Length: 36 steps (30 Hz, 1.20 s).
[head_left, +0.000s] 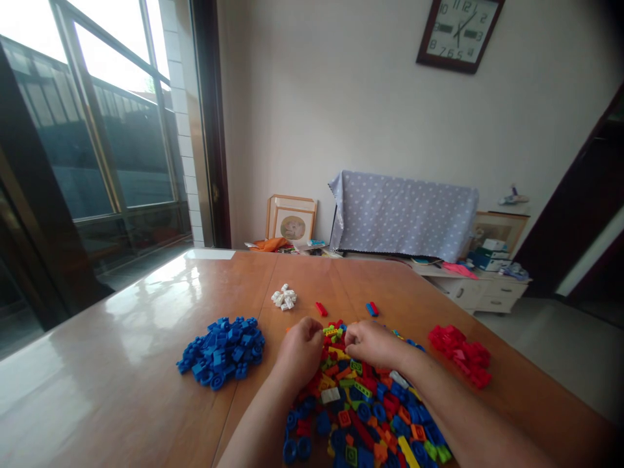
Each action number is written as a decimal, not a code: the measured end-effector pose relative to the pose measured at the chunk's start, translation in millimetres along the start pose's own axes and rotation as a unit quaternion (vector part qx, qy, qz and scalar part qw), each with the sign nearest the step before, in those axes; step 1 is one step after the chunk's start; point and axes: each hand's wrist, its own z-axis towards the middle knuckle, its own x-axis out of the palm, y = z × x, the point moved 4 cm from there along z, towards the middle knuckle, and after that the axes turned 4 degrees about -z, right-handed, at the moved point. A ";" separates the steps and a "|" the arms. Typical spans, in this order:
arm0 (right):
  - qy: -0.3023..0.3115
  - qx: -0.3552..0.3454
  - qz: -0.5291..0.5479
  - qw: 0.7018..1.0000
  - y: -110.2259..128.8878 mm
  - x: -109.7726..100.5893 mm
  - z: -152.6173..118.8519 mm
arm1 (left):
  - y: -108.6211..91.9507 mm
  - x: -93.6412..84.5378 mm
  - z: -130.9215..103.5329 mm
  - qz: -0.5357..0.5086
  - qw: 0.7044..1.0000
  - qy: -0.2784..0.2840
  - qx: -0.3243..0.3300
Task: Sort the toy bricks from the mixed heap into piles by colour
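Note:
A mixed pile of toy building bricks in red, blue, green, yellow and orange lies between my forearms. My left hand is over its far left edge, fingers curled together. Across from it, my right hand rests over the far part of the pile, its fingers also drawn in. Whatever either hand may hold is hidden by the fingers. Yellow and green bricks show in the gap between the two hands.
On the wooden table are a blue brick heap at left, a red brick heap at right, and a small white brick cluster. Beyond my hands lie a red brick and a red-and-blue pair.

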 end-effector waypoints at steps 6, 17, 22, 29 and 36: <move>-0.027 -0.011 0.146 0.989 1.8 -3.6 -3.7 | -4.2 3.4 -0.6 0.082 0.996 0.033 0.015; -0.009 -0.031 0.340 0.940 23.6 -13.4 -15.0 | -15.2 8.3 -5.7 -0.096 0.992 0.077 0.001; 0.033 -0.012 0.397 0.917 26.0 -17.3 -19.6 | -17.5 7.7 -5.8 -0.177 0.980 0.087 -0.016; 0.026 -0.013 0.410 0.911 24.6 -9.4 -14.2 | -17.9 12.2 -7.0 -0.163 0.982 0.099 -0.001; -0.057 0.061 0.314 0.946 -9.2 -19.7 5.8 | -9.8 4.7 -2.3 -0.029 0.999 0.002 0.018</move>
